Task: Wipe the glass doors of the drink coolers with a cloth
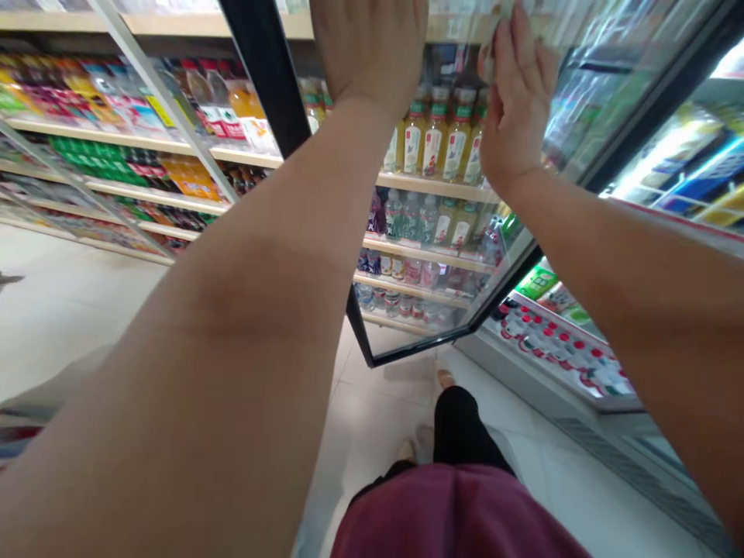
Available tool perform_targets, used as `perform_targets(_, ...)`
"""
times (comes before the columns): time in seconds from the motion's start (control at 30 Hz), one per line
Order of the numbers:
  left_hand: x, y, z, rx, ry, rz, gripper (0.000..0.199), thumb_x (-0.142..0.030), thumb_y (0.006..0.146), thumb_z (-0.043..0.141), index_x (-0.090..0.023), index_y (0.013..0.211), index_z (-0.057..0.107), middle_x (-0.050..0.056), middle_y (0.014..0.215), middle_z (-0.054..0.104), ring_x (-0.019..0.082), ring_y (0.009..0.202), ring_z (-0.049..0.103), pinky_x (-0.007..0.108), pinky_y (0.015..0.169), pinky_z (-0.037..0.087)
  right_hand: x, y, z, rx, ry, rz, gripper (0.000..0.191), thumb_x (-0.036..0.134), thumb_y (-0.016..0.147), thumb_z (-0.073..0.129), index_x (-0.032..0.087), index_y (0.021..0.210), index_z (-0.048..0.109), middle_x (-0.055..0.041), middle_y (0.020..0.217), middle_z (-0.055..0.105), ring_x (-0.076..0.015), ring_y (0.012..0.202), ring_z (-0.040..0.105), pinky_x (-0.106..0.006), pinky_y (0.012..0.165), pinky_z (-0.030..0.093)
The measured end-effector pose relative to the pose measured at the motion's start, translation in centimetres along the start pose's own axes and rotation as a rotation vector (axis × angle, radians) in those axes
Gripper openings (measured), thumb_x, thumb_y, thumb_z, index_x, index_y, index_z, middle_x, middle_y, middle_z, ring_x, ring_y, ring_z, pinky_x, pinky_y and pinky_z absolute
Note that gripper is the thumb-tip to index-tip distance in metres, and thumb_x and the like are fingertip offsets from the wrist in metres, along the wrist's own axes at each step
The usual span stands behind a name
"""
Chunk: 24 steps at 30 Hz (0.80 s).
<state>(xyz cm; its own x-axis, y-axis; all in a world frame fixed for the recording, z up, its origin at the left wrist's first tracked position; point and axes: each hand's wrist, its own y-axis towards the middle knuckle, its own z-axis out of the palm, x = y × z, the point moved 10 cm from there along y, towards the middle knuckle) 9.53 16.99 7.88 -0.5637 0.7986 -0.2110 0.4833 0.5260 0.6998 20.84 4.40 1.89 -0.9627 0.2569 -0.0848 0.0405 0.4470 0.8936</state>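
A glass door [430,310] with a black frame [372,361] stands swung out in front of me. My left hand [372,46] is raised at the top of the view, by the door's left frame edge. Only its back and wrist show; the fingers run out of the picture. My right hand [517,101] is up against the glass, fingers stretched upward and thumb side toward the pane. Beside its fingertips is a pale patch, perhaps a reflection; I cannot make out whether anything lies under the fingers. Through the glass, bottles of yellow drink [433,139] stand on a shelf [430,184].
Drink shelves [139,139] with several rows of bottles line the left. On the right is a lit cooler [523,403] holding red-capped bottles [558,341] and green packs [535,280]. Pale floor tiles [372,411] lie below, near my feet and the door's lower corner.
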Motion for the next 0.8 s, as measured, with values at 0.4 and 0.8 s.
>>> perform_targets(0.4, -0.5, -0.2, -0.7, -0.092, -0.088, 0.087, 0.058, -0.019, 0.116, 0.042, 0.001, 0.166, 0.021, 0.015, 0.174, 0.019, 0.032, 0.162, 0.004, 0.056, 0.124, -0.033, -0.5, 0.1, 1.0, 0.036, -0.045, -0.001, 0.045, 0.007, 0.112, 0.044, -0.004, 0.155, 0.042, -0.0198, 0.164, 0.041, -0.0225, 0.151, 0.040, -0.039, 0.126, 0.028)
perform_targets(0.8, -0.3, -1.0, -1.8, -0.230, 0.056, 0.099, 0.070, -0.016, 0.108, 0.053, -0.007, 0.169, 0.020, 0.011, 0.176, 0.016, 0.039, 0.161, 0.002, 0.061, 0.131, -0.014, -2.7, 2.3, 1.0, 0.048, 0.037, -0.056, 0.043, 0.022, 0.116, 0.049, 0.004, 0.155, 0.046, -0.0137, 0.165, 0.041, -0.0243, 0.150, 0.040, -0.050, 0.128, 0.024)
